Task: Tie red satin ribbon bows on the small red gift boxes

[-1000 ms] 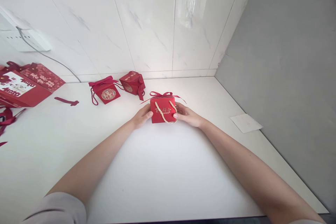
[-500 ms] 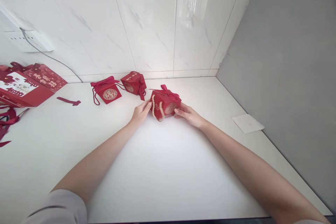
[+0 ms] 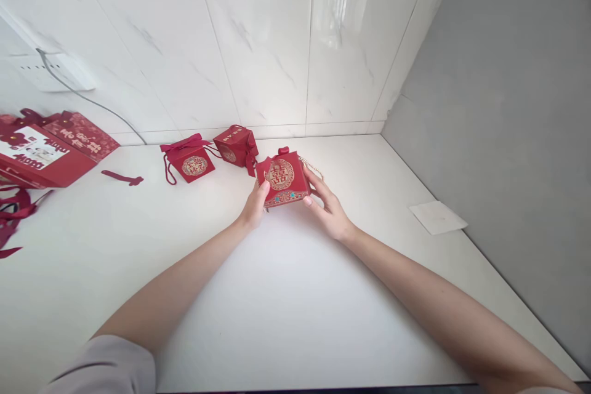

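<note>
Between both hands is a small red gift box (image 3: 289, 181) with a round gold emblem and a patterned band along its lower edge. A red bow shows at its top, and a pale twisted cord handle sticks out on the right. My left hand (image 3: 255, 204) grips its left side, thumb on the front face. On the right side, my right hand (image 3: 329, 209) holds it with thumb and fingers. Just behind to the left stand two more red gift boxes, one with a gold emblem (image 3: 197, 165) and one with a ribbon (image 3: 233, 146).
Larger red packaging (image 3: 69, 160) lies at the far left, with dark red ribbons (image 3: 16, 215) in front of it. A red strip (image 3: 122, 178) is nearby. White paper (image 3: 438, 217) rests by the grey panel (image 3: 503, 104). A cable (image 3: 96, 101) runs down the tiled wall.
The box has been turned in my hands, so a different face with the round emblem now points toward me. Its cord handle has swung from the front to the right side.
</note>
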### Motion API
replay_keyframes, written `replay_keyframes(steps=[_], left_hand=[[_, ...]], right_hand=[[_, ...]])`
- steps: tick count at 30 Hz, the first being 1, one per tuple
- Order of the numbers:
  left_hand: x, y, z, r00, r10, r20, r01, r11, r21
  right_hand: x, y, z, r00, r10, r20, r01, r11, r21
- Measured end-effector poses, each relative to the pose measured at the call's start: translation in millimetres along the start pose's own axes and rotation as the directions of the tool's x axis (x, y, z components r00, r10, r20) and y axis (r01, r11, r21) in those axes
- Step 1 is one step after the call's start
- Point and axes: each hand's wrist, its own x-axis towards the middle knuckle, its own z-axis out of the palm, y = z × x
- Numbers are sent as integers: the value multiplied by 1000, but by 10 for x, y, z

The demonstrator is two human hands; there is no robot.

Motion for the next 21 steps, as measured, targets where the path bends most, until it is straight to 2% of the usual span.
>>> replay_keyframes(steps=[3,5,7,10,13,21], left_hand=[[-6,-1,2,965,-157,212,188,972,-137],[6,5,-42,920,-162,357,237,955,-177],[33,21,-97,892,-140,430,257,939,-227],[84,52,-162,871,-150,469,309,908,-282],[113,72,-185,855,-175,489,344,896,-282],[100,110,-141,867,-199,456,331,915,-230]], right_hand=[[1,82,-8,991,59,116,-72,991,115],[4,146,-12,984,120,130,-137,982,130],[7,185,-16,978,181,103,-191,976,104],[1,189,-22,963,254,95,-261,962,76],[-13,160,-28,957,269,108,-275,960,54],[-17,110,-52,968,234,90,-237,971,23]])
